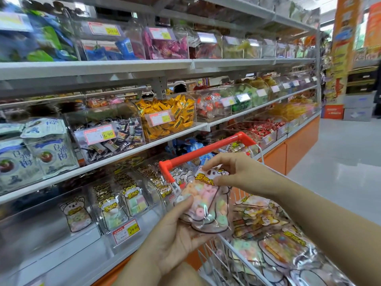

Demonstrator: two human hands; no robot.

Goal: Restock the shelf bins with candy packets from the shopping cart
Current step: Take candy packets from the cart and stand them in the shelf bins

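A clear candy packet [203, 201] with pastel ring sweets and a yellow label hangs between both hands, above the shopping cart [226, 250]. My left hand [175, 230] holds its lower end from below, thumb on the front. My right hand [233, 172] pinches its top edge. The cart's red handle [206, 151] lies just behind the packet, and several similar packets [274, 242] fill the basket. Clear shelf bins [115, 207] on the lowest shelf to the left hold a few matching packets.
Shelves of clear bins run along the left: yellow sweets [167, 114], dark wrapped sweets [109, 135], white pouches [35, 149]. An orange shelf base [299, 145] and open grey floor [346, 162] lie to the right. An orange pillar [342, 48] stands far right.
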